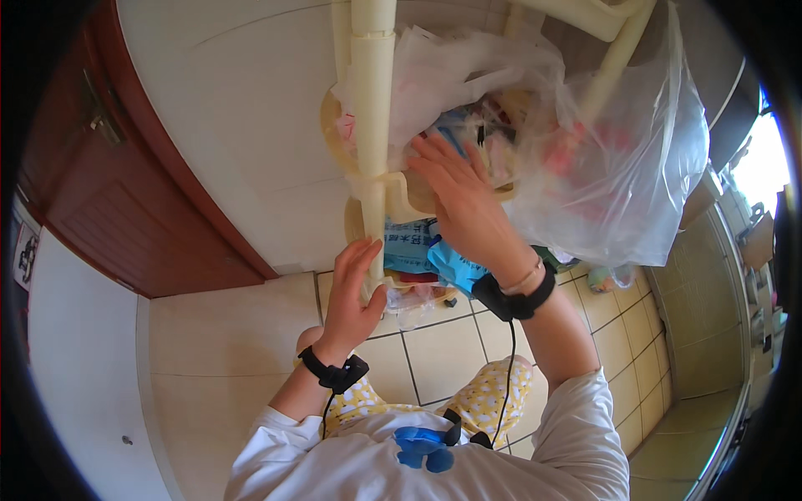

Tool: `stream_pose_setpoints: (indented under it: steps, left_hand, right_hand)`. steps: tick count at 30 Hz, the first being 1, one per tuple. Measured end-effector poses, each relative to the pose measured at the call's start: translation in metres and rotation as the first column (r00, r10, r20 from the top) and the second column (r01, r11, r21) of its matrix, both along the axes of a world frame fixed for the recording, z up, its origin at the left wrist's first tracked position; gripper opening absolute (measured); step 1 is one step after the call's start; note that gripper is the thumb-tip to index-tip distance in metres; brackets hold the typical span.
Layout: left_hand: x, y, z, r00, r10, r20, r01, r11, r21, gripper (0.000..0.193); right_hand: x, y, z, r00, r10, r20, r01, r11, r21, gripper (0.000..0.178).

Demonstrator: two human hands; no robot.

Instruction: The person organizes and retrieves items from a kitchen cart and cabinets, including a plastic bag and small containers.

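The right hand [469,200] reaches over the front edge of the upper basket [403,197], near its left corner. Its fingers are stretched out and only a little apart, with nothing visibly gripped; if the tips press on something inside, I cannot tell. The things at those fingers lie inside this basket: a blue packet [452,128] just beyond the tips and a whitish plastic bag [439,75] at the left and back. A large clear bag [647,179] hangs over the right edge.

The left hand [351,288] is half open, thumb away from the fingers, with fingertips at the cream post [375,125] of the rack; it has no closed hold on it.

For a good reach, I think the left hand should steady the post more firmly, because pulling may shake the rack. The right fingers should go down beside the packet and pinch its solid part, not the loose film. The clear bag should be kept aside, since it could catch the wrist band [535,296] or slip down.
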State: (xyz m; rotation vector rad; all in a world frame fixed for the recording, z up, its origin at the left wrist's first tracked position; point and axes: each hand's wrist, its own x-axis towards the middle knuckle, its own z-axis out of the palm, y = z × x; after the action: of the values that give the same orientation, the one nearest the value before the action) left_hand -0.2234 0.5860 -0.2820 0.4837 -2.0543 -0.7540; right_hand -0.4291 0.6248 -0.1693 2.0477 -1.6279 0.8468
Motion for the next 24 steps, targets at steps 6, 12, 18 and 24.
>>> stream_pose_setpoints:
  steps: [6,12,18,24]
  left_hand:
    - [-0.002,-0.001,-0.004,0.996,-0.086,-0.014,0.086,0.996,0.023,0.062]
    - [-0.008,0.003,-0.004,0.989,-0.130,0.071,0.134,0.990,-0.052,0.064]
    - [0.001,0.001,-0.011,0.990,-0.032,0.138,0.034,0.999,-0.013,0.065]
    - [0.024,0.002,-0.030,0.992,-0.061,0.114,0.041,0.985,0.169,0.062]
  right_hand:
    - [-0.022,0.054,0.014,0.943,-0.327,-0.059,0.319,0.941,-0.108,0.051]
    - [-0.066,0.072,0.014,0.861,-0.499,0.092,0.508,0.842,-0.181,0.050]
    - [-0.025,0.013,0.026,0.864,-0.280,0.419,0.297,0.954,0.026,0.073]
    - [-0.013,-0.065,0.004,0.763,-0.086,0.640,0.123,0.992,-0.014,0.102]
